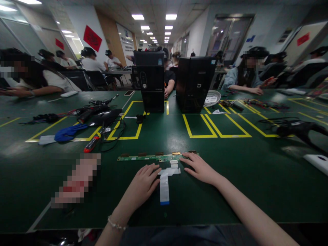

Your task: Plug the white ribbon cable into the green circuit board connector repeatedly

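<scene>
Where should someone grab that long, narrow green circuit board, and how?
Probably by the left part of the green circuit board, with the left hand coming from above: thumb on the near edge, fingertips on the far edge between the brown tabs. It lies flat and is narrow enough to pinch across, and the right hand is at its other end.

Single head-worn view, facing forward and down; green flat tabletop near below; room recedes beyond, toward white-lit ceiling.
</scene>
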